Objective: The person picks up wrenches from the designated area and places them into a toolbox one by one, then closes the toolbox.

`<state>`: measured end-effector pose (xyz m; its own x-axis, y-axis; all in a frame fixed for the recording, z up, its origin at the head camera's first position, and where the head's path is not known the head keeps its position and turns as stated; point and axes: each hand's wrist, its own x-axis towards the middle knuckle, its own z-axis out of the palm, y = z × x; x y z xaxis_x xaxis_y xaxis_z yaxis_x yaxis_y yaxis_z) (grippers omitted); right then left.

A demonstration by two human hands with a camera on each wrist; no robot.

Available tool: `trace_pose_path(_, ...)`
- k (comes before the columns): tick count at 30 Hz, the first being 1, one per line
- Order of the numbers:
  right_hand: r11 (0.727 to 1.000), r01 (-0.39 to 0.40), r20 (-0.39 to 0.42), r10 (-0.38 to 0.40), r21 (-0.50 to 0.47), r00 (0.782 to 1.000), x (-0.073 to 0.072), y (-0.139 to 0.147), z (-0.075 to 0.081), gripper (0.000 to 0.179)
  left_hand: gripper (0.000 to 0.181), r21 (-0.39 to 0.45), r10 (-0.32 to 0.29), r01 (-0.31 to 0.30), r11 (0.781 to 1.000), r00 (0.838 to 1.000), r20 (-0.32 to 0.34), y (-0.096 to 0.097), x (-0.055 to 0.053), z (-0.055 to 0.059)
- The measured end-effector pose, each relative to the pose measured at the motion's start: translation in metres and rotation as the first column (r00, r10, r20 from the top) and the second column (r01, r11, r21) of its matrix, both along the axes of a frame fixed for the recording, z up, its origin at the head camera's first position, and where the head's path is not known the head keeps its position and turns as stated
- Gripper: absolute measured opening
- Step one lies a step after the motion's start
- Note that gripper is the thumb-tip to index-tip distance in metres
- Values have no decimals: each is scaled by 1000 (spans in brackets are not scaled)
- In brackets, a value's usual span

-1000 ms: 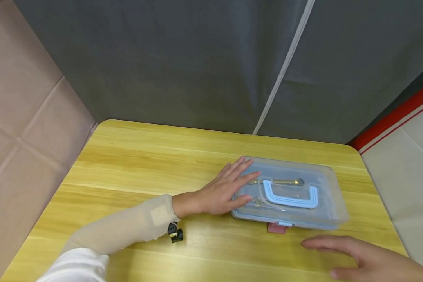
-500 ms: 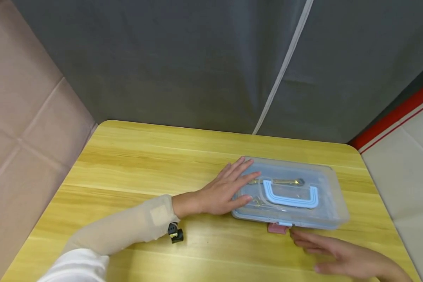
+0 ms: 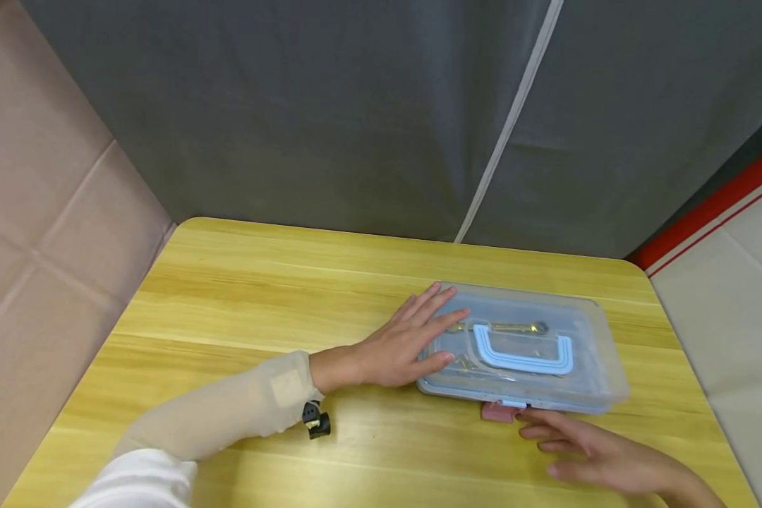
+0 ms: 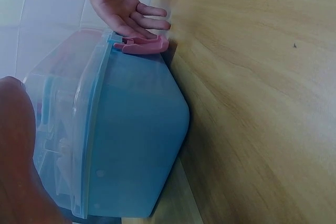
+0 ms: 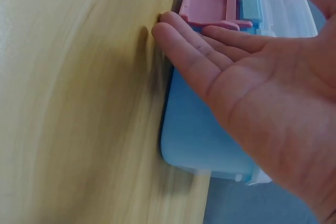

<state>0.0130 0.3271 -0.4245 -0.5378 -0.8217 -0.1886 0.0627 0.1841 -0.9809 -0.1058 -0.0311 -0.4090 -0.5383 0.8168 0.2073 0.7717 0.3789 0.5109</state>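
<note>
A blue toolbox with a clear lid and a light blue handle lies on the table. Its pink latch sticks out from the front side, swung outward in the right wrist view. My left hand rests on the lid's left end with fingers spread. At the front, my right hand is held with its fingers extended, fingertips right at the latch's right edge. The right wrist view shows the fingers straight beside the latch and the thumb apart. Through the lid a gold-coloured metal tool shows.
The wooden table carries the box near its right side. A dark grey curtain hangs behind it, with pale padded panels on the left. A small black device is fixed at my left wrist.
My right hand has moved leftward and inward from the lower right, up to the latch. My left hand and the toolbox have stayed put.
</note>
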Motion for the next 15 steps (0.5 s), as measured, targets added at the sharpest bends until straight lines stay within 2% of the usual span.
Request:
trace_pose_path(4, 1000, 23, 56, -22, -4, 998, 0, -1, 0, 52, 65, -3, 1, -1, 1000, 1000, 3, 0, 0, 0)
trace_pose_path(8, 999, 32, 149, -26, -41, 988, -2, -2, 0, 45, 65, -9, 1, -1, 1000, 1000, 2, 0, 0, 0)
trace_pose_path(12, 994, 48, 306, -14, -103, 952, -2, 0, -1, 41, 65, -3, -1, 1, 1000, 1000, 0, 1, -1, 0)
trace_pose_path(15, 985, 49, 353, 14, -167, 935, -2, 1, -3, 41, 65, -3, 1, -1, 1000, 1000, 2, 1, -1, 0)
